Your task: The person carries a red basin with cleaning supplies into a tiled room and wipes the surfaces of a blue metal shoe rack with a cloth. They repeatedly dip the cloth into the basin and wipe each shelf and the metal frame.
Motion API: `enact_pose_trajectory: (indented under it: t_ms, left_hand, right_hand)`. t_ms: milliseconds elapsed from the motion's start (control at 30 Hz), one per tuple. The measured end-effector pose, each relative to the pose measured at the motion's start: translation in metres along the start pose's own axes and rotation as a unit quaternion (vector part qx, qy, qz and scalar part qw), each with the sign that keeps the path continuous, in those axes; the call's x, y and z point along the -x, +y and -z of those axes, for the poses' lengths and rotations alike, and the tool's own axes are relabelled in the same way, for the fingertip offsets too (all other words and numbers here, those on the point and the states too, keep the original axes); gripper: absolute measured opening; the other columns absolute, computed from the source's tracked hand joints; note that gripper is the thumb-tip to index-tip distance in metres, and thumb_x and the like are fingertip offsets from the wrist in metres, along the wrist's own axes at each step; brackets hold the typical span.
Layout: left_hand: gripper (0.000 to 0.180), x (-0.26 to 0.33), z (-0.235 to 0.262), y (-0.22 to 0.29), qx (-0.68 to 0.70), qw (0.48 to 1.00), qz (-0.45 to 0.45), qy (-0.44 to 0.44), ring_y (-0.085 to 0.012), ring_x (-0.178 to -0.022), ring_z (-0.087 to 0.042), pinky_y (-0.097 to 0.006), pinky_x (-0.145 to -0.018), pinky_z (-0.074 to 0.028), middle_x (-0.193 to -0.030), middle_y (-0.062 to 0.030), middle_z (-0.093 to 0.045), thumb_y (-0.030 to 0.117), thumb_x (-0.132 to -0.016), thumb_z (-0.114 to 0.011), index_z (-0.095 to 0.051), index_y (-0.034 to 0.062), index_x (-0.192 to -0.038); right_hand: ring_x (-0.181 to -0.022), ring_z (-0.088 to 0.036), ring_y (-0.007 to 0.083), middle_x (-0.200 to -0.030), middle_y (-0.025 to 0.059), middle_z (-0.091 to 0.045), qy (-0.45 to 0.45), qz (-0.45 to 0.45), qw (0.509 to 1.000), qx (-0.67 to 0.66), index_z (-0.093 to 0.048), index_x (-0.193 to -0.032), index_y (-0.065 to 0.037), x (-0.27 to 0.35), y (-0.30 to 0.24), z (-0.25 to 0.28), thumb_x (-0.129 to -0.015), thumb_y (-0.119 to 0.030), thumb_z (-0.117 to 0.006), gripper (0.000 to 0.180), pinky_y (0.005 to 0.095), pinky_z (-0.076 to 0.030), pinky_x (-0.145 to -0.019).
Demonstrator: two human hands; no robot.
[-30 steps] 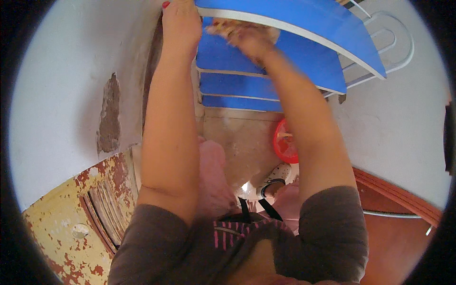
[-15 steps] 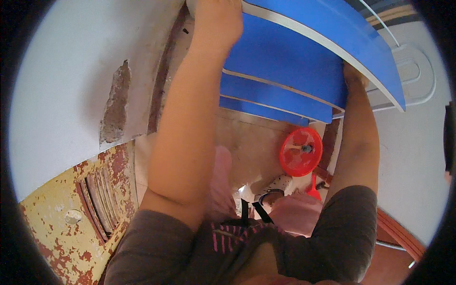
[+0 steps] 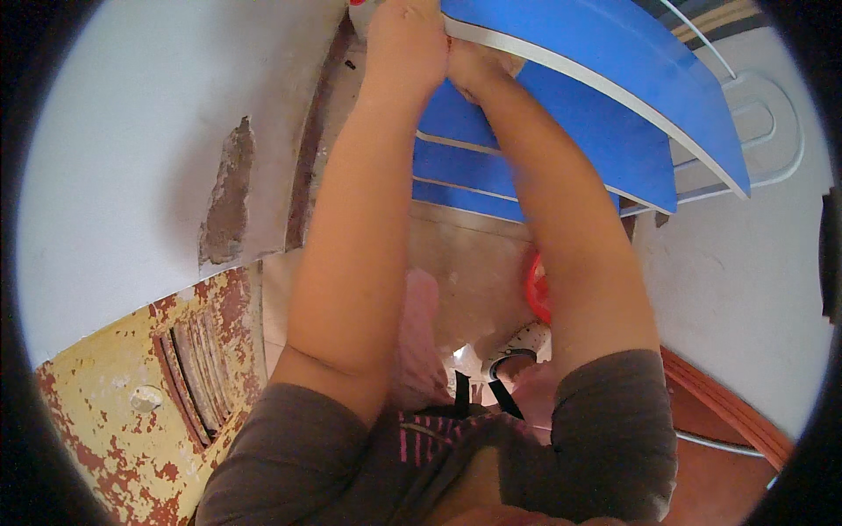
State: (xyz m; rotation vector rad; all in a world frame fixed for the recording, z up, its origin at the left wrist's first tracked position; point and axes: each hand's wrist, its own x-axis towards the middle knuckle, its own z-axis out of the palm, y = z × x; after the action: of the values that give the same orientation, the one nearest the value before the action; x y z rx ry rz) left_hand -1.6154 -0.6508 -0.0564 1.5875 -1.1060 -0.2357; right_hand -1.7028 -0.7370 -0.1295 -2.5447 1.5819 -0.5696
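Note:
A blue shelf rack with pale board edges stands before me, its top shelf (image 3: 605, 53) above several lower ones. At the left end of that top shelf is my left hand (image 3: 408, 39), against the post or edge there; its fingers run out of sight at the picture's upper rim. Just right of it, my right hand (image 3: 481, 66) reaches in under the top shelf, over the left part of the second shelf (image 3: 596, 127). The top shelf's edge hides most of its fingers, and whatever they touch does not show.
On the floor below, a red basin (image 3: 538, 289) is partly behind my right forearm. A patterned shoe (image 3: 517, 346) is near it. White metal tubing (image 3: 772, 131) closes the rack's right end. A chipped wall (image 3: 228, 193) and a peeling yellow door panel (image 3: 132, 399) flank me on the left.
My right hand has moved left from the rack's right end to beside my left hand. The right forearm now covers much of the basin. My left hand stays nearly in place.

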Motion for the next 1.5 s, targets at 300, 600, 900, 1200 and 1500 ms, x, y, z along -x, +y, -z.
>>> enact_pose_trajectory:
  t_ms: [300,600,900,1200,1500]
  left_hand:
    - [0.062,0.016,0.014,0.05,0.225,0.96,0.157,-0.056,-0.0127,-0.073,-0.048,-0.03,-0.065,-0.039,-0.083,-0.0027,-0.056,0.059,-0.095,-0.038,-0.057,0.0016,-0.106]
    - [0.075,0.008,0.004,0.016,0.187,0.975,0.117,-0.038,-0.0238,-0.083,-0.053,-0.036,-0.075,-0.043,-0.091,-0.0122,-0.06,0.069,-0.09,-0.033,-0.06,-0.0006,-0.101]
    - [0.077,0.013,0.015,0.041,0.165,0.96,0.217,-0.059,-0.0177,-0.076,-0.052,-0.033,-0.07,-0.042,-0.082,-0.0087,-0.06,0.067,-0.091,-0.032,-0.063,-0.002,-0.107]
    - [0.074,0.015,0.009,0.044,0.189,0.965,0.178,-0.041,-0.0155,-0.072,-0.05,-0.032,-0.067,-0.041,-0.079,-0.0063,-0.058,0.064,-0.093,-0.034,-0.062,-0.0038,-0.103]
    - [0.058,0.009,0.006,0.041,0.261,0.942,0.208,-0.036,-0.012,-0.064,-0.044,-0.028,-0.059,-0.035,-0.072,-0.0018,-0.053,0.061,-0.093,-0.041,-0.058,0.0066,-0.083]
  right_hand:
    - [-0.126,-0.044,0.0349,-0.134,0.0144,-0.05,0.055,0.02,0.985,-0.165,-0.052,-0.128,-0.014,0.006,-0.015,0.002,-0.084,-0.042,-0.054,0.052,0.0521,-0.032,-0.103]
    - [-0.129,-0.041,0.0279,-0.136,0.0059,-0.049,-0.052,0.14,0.989,-0.015,-0.053,-0.129,-0.013,0.148,-0.019,0.048,-0.081,-0.025,-0.055,0.049,0.0527,-0.028,-0.104]
    - [-0.112,-0.051,0.037,-0.115,0.0172,-0.06,0.134,0.101,0.986,0.002,-0.064,-0.108,-0.007,0.19,0.166,0.097,-0.075,-0.017,-0.057,0.036,0.0485,-0.035,-0.098]
    - [-0.098,-0.059,0.0298,-0.107,0.0133,-0.064,-0.006,-0.189,0.956,0.224,-0.067,-0.101,-0.01,0.179,0.219,0.164,-0.082,-0.027,-0.053,0.03,0.0399,-0.047,-0.085]
    - [-0.135,-0.034,0.026,-0.141,0.0071,-0.045,-0.084,0.152,0.984,-0.037,-0.056,-0.128,-0.02,0.135,0.069,0.084,-0.089,-0.046,-0.047,0.047,0.0553,-0.025,-0.107]
